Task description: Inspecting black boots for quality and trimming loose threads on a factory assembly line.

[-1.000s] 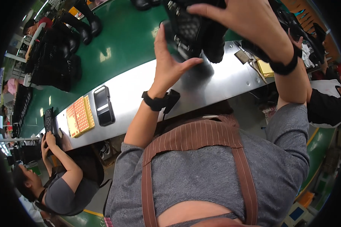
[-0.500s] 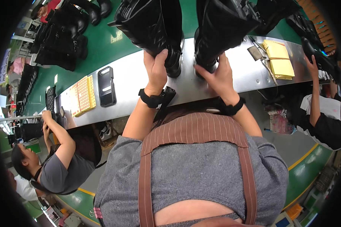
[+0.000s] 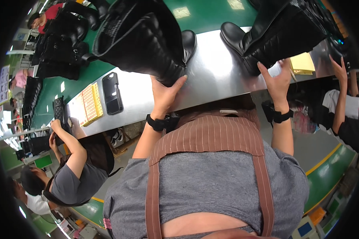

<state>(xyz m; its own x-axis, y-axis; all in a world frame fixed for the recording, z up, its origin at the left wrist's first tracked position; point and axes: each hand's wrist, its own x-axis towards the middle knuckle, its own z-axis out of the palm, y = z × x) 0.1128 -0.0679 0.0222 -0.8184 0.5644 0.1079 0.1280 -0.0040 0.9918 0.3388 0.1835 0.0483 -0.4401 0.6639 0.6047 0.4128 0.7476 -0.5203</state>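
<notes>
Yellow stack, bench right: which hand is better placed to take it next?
Right, probably: the right hand is close beside the yellow stack, though also at the right boot. The left hand is farther off, at the left boot.

Bright indoor light, looks overhead. Hard blown-out glare on the metal counter (image 3: 211, 81); pale rectangular light reflections on the green surface (image 3: 205, 16). Black boots (image 3: 143, 47) lose shadow detail, soft highlights on the leather. Strong fisheye bend, black vignette at the rim. Middle reasonably sharp; far-left background soft, lamps (image 3: 6, 117) clipped white.
</notes>
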